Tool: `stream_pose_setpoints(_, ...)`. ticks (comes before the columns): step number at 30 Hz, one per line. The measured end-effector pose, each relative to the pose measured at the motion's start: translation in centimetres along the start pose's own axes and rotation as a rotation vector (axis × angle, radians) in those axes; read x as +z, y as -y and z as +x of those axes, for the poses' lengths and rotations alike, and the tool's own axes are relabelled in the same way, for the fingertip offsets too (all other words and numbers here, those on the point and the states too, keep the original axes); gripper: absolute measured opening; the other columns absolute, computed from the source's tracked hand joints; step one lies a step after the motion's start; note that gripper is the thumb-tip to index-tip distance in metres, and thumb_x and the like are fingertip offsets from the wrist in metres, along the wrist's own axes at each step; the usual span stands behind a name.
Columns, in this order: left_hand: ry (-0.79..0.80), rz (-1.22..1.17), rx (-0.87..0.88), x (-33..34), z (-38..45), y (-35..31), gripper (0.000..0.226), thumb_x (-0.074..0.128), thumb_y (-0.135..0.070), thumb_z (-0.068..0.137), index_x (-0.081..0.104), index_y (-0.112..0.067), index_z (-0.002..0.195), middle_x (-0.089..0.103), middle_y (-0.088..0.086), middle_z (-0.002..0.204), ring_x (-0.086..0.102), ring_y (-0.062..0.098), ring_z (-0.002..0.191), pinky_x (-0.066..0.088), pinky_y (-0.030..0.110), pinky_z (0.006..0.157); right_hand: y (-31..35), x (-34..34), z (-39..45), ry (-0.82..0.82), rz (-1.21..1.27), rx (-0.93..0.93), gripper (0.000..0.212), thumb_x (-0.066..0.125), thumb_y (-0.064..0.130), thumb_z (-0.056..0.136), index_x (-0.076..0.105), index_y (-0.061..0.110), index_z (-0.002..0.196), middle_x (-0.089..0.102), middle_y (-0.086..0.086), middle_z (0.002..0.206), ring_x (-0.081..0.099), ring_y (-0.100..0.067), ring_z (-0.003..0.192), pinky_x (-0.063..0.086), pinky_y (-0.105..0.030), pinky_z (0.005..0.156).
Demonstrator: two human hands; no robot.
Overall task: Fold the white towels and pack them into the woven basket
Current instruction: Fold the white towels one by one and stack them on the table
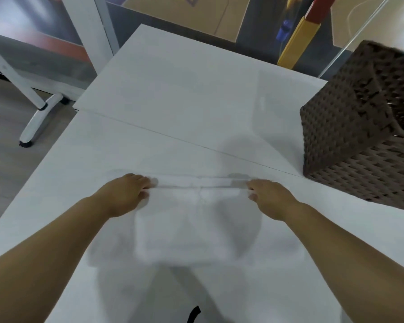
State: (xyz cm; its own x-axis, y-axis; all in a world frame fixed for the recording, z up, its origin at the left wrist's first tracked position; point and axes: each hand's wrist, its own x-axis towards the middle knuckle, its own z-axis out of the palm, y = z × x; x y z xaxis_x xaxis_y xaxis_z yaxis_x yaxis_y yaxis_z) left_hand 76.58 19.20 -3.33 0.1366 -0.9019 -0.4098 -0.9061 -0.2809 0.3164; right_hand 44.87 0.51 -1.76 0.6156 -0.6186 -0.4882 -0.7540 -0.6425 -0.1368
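The white towel (184, 220) lies flat on the white surface (173, 94) in the lower middle of the frame, already doubled over at least once by the look of its layered far edge, its long axis running left to right across the picture. The left hand (126, 194) sits at the towel's far left corner and the right hand (269, 198) at its far right corner, each with fingertips pinching the top layer of cloth against the thumb, though the blur makes the exact grip hard to read. The towel's body lies below the hands in the frame, so the coming fold most likely turns on bringing that far edge down toward the near edge, both hands travelling together. The woven basket (359, 127) stands at the right edge of the frame, well apart from the towel and nearer the right hand; nothing stands between the two. Its inside is barely in view, so what it holds cannot be told. Beyond the surface, at upper left, a white frame leg (41, 117) rests on the floor, and a yellow and red post (299, 36) rises at upper right.
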Motion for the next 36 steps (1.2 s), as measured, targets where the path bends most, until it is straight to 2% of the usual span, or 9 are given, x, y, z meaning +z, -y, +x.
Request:
stream_pose_setpoints(4, 0.013, 0.029, -0.050, -1.6, 1.8, -0.3, 0.024, 0.042, -0.026, 0.096, 0.052, -0.023, 0.118, 0.061, 0.001, 0.110, 0.056, 0.021, 0.094, 0.045, 0.032, 0.078, -0.4, -1.8, 1.4, 0.030, 0.031, 0.033, 0.008, 0.039, 0.023, 0.099, 0.045, 0.019, 0.099, 0.054, -0.001, 0.082, 0.055, -0.026, 0.077, 0.037, -0.033, 0.058)
stream_pose_setpoints(8, 0.038, 0.065, -0.072, -2.2, 3.2, -0.5, 0.019, 0.041, -0.028, 0.097, 0.052, -0.022, 0.112, 0.060, 0.002, 0.105, 0.047, 0.018, 0.083, 0.036, 0.029, 0.071, -0.6, -1.9, 2.5, 0.016, 0.052, 0.084, 0.010, 0.041, 0.025, 0.099, 0.044, 0.020, 0.090, 0.054, -0.001, 0.078, 0.054, -0.027, 0.076, 0.038, -0.034, 0.059)
stream_pose_setpoints(16, -0.004, 0.121, -0.058, -1.1, 4.0, -0.9, 0.028, 0.044, -0.022, 0.093, 0.048, -0.014, 0.119, 0.055, 0.006, 0.113, 0.050, 0.025, 0.100, 0.041, 0.033, 0.075, 0.6, 0.2, 2.5, -0.194, -0.057, 0.085, 0.006, 0.051, 0.009, 0.092, 0.054, 0.012, 0.096, 0.058, -0.005, 0.093, 0.055, -0.027, 0.088, 0.038, -0.034, 0.076)
stream_pose_setpoints(20, -0.219, 0.101, 0.083, 0.1, 3.7, -2.4, 0.048, 0.059, -0.011, 0.083, 0.050, -0.012, 0.130, 0.052, 0.013, 0.123, 0.048, 0.037, 0.108, 0.044, 0.045, 0.083, 1.8, 2.0, 1.1, -0.412, -0.098, 0.103, 0.043, 0.079, 0.000, 0.061, 0.064, 0.005, 0.102, 0.062, -0.013, 0.102, 0.059, -0.036, 0.100, 0.049, -0.047, 0.085)
stream_pose_setpoints(24, -0.164, 0.109, 0.286, 1.0, 3.9, -4.8, 0.046, 0.043, -0.021, 0.083, 0.057, -0.022, 0.128, 0.058, 0.007, 0.125, 0.057, 0.031, 0.108, 0.050, 0.045, 0.085, 4.8, 4.0, -2.2, -0.300, -0.094, 0.125, 0.042, 0.088, 0.020, 0.055, 0.071, 0.010, 0.092, 0.067, -0.011, 0.099, 0.066, -0.031, 0.081, 0.053, -0.041, 0.061)
stream_pose_setpoints(26, -0.106, 0.169, 0.282, 1.6, 4.1, -5.2, 0.047, 0.035, -0.027, 0.081, 0.064, -0.025, 0.117, 0.064, 0.003, 0.119, 0.064, 0.028, 0.099, 0.052, 0.044, 0.082, 6.2, 5.0, -3.6, -0.142, -0.072, 0.186, 0.046, 0.079, 0.032, 0.071, 0.067, 0.009, 0.109, 0.061, -0.015, 0.121, 0.064, -0.032, 0.098, 0.052, -0.044, 0.069)
stream_pose_setpoints(28, -0.096, 0.165, 0.232, 2.0, 4.0, -5.5, 0.045, 0.035, -0.028, 0.084, 0.064, -0.027, 0.119, 0.062, 0.000, 0.123, 0.062, 0.027, 0.105, 0.047, 0.042, 0.089, 7.0, 6.1, -4.3, -0.027, -0.015, 0.190, 0.060, 0.050, 0.037, 0.095, 0.036, 0.005, 0.143, 0.023, -0.016, 0.155, 0.034, -0.031, 0.137, 0.041, -0.047, 0.098)
stream_pose_setpoints(30, -0.120, 0.120, 0.175, 2.4, 3.8, -5.8, 0.042, 0.035, -0.029, 0.091, 0.056, -0.031, 0.127, 0.052, -0.004, 0.136, 0.051, 0.024, 0.120, 0.038, 0.039, 0.097, 7.0, 6.0, -4.1, 0.076, -0.035, 0.167, 0.066, 0.031, 0.039, 0.101, 0.004, 0.006, 0.151, -0.010, -0.012, 0.159, 0.002, -0.026, 0.147, 0.021, -0.042, 0.114)
stream_pose_setpoints(36, -0.205, 0.086, 0.093, 2.1, 2.9, -5.1, 0.035, 0.035, -0.032, 0.096, 0.066, -0.022, 0.109, 0.060, 0.001, 0.103, 0.059, 0.026, 0.089, 0.037, 0.028, 0.064, 5.6, 4.0, -0.3, 0.114, -0.059, 0.108, 0.061, 0.029, 0.031, 0.103, -0.008, 0.027, 0.151, -0.028, 0.004, 0.155, -0.022, -0.026, 0.144, -0.003, -0.053, 0.116)
